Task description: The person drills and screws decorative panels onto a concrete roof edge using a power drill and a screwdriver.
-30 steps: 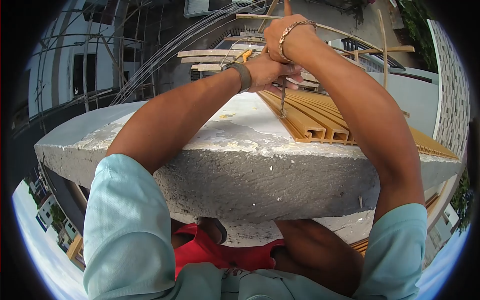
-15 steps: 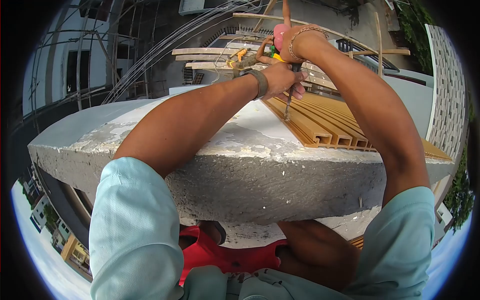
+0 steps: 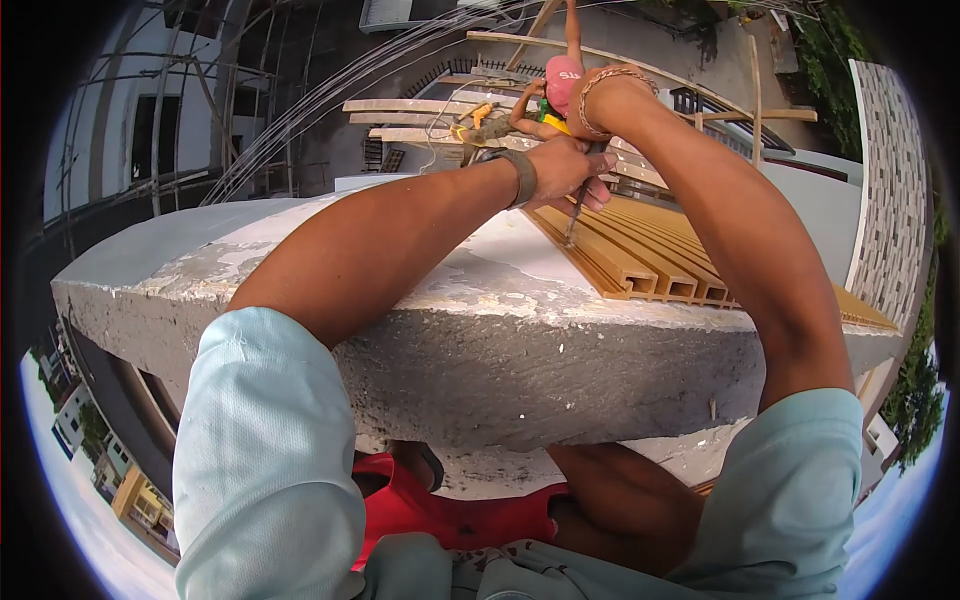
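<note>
A thin-shafted screwdriver (image 3: 577,214) stands nearly upright, its tip down on the edge strip of a tan fluted panel (image 3: 625,268). My left hand (image 3: 562,168) is closed around the tool below its dark handle, thumb and fingertips showing on the far side. Above it, my right hand (image 3: 592,112) grips the top of the handle; the bent wrist hides most of its fingers. The panel's hollow ribs end near the front edge of a concrete ledge (image 3: 480,270) with peeling white paint.
Beyond the ledge and lower down, a person in a pink cap (image 3: 564,85) is by wooden scaffold planks (image 3: 400,105), where a yellow power tool (image 3: 483,111) lies. Cables (image 3: 330,100) run past at the left. A tiled wall (image 3: 888,180) rises at the right.
Both hands and the screwdriver stay at nearly the same spot on the panel, the right wrist shifted slightly. The view has moved a little. Below, the capped person's head has turned slightly.
</note>
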{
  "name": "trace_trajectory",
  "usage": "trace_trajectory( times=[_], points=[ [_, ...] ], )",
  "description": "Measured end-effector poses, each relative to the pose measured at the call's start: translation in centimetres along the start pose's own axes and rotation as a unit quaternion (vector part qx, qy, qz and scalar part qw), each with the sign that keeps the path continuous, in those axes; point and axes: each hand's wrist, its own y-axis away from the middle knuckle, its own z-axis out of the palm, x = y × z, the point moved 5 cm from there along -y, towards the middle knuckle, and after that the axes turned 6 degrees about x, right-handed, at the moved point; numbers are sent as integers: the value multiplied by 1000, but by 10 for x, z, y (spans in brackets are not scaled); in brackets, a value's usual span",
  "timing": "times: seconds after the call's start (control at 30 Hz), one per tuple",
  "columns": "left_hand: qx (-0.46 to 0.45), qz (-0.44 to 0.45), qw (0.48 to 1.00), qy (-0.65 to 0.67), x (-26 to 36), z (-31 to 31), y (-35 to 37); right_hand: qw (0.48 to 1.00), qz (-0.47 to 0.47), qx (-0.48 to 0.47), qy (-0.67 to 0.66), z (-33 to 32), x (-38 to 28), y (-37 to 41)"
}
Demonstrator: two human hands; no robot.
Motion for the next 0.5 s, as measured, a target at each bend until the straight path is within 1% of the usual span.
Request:
trace_trajectory(
  times=[0.03, 0.07, 0.1, 0.13, 0.17, 0.2, 0.23, 0.27, 0.3, 0.33, 0.4, 0.47, 0.5],
  points=[
    [-19, 12, 1000, 9, -4, -2, -7, 996, -16, 66, -54, 2, -3, 0],
    [-20, 13, 1000, 10, -7, -4, -5, 985, -33, 132, -109, -2, -3, 1],
    [-27, 20, 999, 25, -5, -9, -3, 979, -86, 129, -134, -12, -2, 20],
    [-35, 24, 998, 40, -5, -11, -2, 978, -90, 131, -133, -7, 9, 18],
    [-40, 29, 998, 25, -5, -12, -3, 950, -208, 210, -103, -3, 15, 20],
    [-40, 26, 999, 23, -3, -11, -3, 900, -320, 286, -70, -4, 13, 28],
    [-39, 22, 999, 10, -2, -9, -5, 911, -294, 276, -86, 4, 15, 22],
    [-41, 17, 999, 0, -4, -6, -7, 912, -294, 272, -91, 1, 7, 24],
    [-46, 14, 999, 3, -6, -2, -7, 965, -181, 182, -60, -3, 2, 19],
    [-31, 8, 999, 5, -5, -1, -6, 994, -61, 90, -26, -6, 3, 16],
    [1, 2, 1000, 5, 0, -1, 1, 999, -44, 30, -2, -13, -2, 17],
    [17, 8, 999, 29, -5, -6, -2, 998, -52, 31, 9, -24, -10, 20],
    [3, 8, 999, 36, -8, -7, -1, 993, -58, 85, -65, -19, -11, 15]
  ],
)
